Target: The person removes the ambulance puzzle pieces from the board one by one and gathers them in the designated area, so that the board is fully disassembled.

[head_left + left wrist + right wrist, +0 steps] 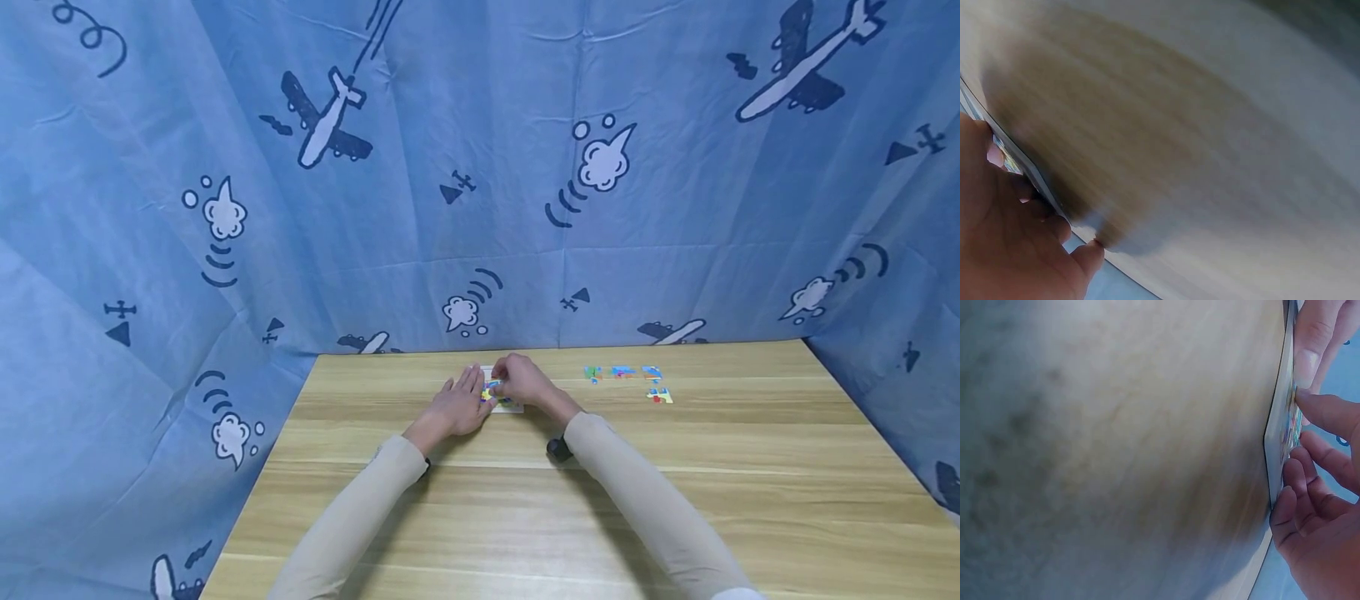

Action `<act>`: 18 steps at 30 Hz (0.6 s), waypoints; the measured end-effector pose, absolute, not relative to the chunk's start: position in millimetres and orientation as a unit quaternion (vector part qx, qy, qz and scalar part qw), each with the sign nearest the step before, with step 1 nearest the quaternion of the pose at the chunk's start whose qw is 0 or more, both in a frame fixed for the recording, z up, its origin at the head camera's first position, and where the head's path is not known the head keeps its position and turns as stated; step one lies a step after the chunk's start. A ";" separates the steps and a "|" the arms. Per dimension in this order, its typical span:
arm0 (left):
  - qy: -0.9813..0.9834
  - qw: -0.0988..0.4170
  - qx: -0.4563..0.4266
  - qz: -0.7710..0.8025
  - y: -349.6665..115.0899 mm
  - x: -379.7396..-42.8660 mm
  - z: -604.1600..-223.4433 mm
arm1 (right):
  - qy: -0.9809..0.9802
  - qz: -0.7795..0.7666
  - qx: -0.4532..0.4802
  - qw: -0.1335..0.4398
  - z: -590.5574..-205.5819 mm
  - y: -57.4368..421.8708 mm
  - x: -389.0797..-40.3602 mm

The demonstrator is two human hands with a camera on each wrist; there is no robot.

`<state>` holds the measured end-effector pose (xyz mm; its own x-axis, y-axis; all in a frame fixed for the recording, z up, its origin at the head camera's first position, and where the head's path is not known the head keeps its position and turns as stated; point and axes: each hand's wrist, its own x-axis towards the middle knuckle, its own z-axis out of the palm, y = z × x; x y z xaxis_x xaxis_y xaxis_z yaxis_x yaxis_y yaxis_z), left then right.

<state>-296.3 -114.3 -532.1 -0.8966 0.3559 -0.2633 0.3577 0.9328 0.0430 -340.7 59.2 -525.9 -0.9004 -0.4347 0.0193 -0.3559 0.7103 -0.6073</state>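
Note:
A small jigsaw puzzle board with a pale border lies near the far edge of the table, partly covered by both hands. Across its left side rests my left hand, fingers straight and thumb toward the middle. From the right, my right hand bends over the board, its thumb and index finger at a colourful puzzle piece and the other fingers curled by the edge. The piece is mostly hidden between the fingertips. In the left wrist view the left hand lies along the board's side.
Several loose puzzle pieces lie right of the board: a green one, two blue ones and a pale one with red. A blue curtain with airplane prints hangs behind the wooden table.

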 end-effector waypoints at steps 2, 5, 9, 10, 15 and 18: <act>0.974 0.135 0.182 -0.003 -114.0 -296.4 -531.9 | 0.922 -0.315 -0.215 0.060 -527.5 59.7 -341.7; 0.974 0.133 0.182 -0.002 -113.8 -295.6 -530.7 | 0.921 -0.318 -0.216 0.058 -529.1 60.3 -342.5; 0.974 0.133 0.183 -0.005 -113.5 -294.4 -529.3 | 0.919 -0.327 -0.213 0.058 -528.8 61.3 -341.7; 0.974 0.133 0.184 -0.005 -113.5 -294.2 -529.1 | 0.917 -0.331 -0.212 0.058 -528.3 61.7 -341.2; 0.974 0.134 0.185 -0.007 -113.3 -293.1 -528.9 | 0.910 -0.351 -0.214 0.058 -526.1 64.7 -339.1; 0.974 0.131 0.186 -0.007 -113.1 -292.8 -529.1 | 0.905 -0.369 -0.206 0.059 -526.1 67.1 -338.3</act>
<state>-292.8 -113.1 -529.1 -0.8962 0.3609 -0.2579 0.3643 0.9306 0.0362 -338.3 67.1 -526.1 -0.9081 -0.4163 0.0450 -0.3291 0.6433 -0.6913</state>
